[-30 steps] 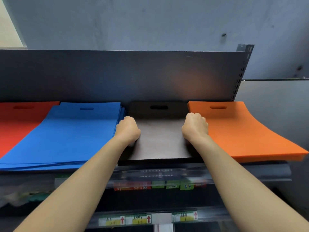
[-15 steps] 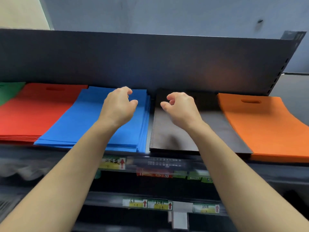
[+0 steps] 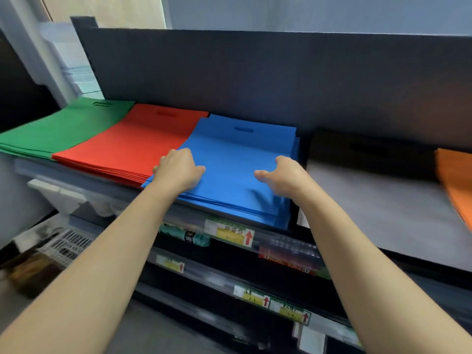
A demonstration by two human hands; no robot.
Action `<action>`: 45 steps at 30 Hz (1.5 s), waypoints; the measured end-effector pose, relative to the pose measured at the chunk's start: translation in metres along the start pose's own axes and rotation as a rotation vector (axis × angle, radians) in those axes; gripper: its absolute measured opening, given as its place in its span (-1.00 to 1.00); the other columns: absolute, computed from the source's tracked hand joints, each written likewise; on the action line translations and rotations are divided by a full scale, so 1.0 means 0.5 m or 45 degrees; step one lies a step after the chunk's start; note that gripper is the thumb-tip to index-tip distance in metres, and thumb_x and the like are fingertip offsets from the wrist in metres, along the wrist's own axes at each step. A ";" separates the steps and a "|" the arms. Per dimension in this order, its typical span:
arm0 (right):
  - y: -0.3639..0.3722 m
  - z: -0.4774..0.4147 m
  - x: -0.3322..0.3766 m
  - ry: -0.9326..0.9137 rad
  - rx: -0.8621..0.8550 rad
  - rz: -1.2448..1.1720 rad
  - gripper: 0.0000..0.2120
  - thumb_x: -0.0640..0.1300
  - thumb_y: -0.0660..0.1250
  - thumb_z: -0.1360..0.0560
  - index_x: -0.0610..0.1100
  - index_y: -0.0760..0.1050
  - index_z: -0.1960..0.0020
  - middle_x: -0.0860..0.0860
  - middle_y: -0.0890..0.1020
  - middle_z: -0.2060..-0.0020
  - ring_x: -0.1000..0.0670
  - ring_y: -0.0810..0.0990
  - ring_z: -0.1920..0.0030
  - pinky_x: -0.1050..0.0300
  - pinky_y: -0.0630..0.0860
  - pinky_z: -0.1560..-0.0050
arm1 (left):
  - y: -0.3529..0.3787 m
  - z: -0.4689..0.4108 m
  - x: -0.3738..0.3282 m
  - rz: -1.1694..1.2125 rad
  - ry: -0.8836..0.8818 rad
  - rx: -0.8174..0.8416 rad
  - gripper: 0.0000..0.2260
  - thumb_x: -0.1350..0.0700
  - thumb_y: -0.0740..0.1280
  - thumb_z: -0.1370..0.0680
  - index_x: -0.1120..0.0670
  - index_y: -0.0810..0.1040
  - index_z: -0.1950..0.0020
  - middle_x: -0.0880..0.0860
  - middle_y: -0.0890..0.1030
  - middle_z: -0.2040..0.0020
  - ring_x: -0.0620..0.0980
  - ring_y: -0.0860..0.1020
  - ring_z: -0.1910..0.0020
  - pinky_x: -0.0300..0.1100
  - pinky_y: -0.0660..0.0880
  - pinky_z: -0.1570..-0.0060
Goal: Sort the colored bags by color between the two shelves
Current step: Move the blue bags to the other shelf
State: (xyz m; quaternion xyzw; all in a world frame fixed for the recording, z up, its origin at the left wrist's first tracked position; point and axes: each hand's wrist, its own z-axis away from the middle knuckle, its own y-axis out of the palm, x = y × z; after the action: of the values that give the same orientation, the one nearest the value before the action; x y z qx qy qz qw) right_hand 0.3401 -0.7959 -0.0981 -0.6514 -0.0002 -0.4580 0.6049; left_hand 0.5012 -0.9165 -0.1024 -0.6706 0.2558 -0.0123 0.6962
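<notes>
- Five flat stacks of bags are being carried side by side on the top shelf (image 3: 76, 175), against the dark back panel (image 3: 255, 72).
- From the shelf's left end to its right, the stacks are lying in this order: green bags (image 3: 63, 126), red bags (image 3: 132, 144), blue bags (image 3: 237, 159), black bags (image 3: 357, 149) and orange bags (image 3: 457, 180). The orange bags are being cut off by the frame's right edge.
- Each stack is lying with its handle slot towards the back panel and its bottom edge at or over the shelf's front edge.
- The blue bags are being touched by both hands, near the front edge of the shelf.
- The left hand (image 3: 178, 169) is being held at the left edge of the blue stack, where it meets the red bags. Its fingers (image 3: 168, 155) are curled downwards and the thumb is lying on the blue top sheet. The fingertips are hidden, so a grip cannot be told.
- The right hand (image 3: 286, 175) is being held on the right part of the blue stack. The thumb is spread towards the left hand and the fingers (image 3: 288, 160) are bent towards the stack's right edge. Whether that edge is being held cannot be told.
- The front corner of the blue stack below the right hand is blurred.
- A yellow price label (image 3: 235, 233) with a red arrow is being shown on the shelf's front rail below the blue bags.
- A white basket (image 3: 66, 246) is standing lower down on the left.
</notes>
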 end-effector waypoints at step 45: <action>-0.010 -0.052 0.049 0.499 -0.300 -0.645 -0.61 -0.14 0.50 -0.35 -0.25 0.44 -0.08 -0.20 0.64 0.09 -0.22 0.67 0.13 -0.20 0.57 -0.01 | -0.034 -0.128 0.069 -0.031 0.359 0.347 -0.65 -0.08 0.29 -0.55 0.20 0.38 0.20 0.19 0.57 0.10 0.17 0.51 0.01 -0.10 0.44 0.15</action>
State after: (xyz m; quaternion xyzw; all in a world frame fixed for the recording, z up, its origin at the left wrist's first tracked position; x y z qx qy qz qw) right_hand 0.3360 -0.8288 -0.0832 -0.5956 0.0070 -0.7070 0.3811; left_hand 0.5128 -0.9900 -0.0961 -0.5648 0.3386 -0.1489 0.7376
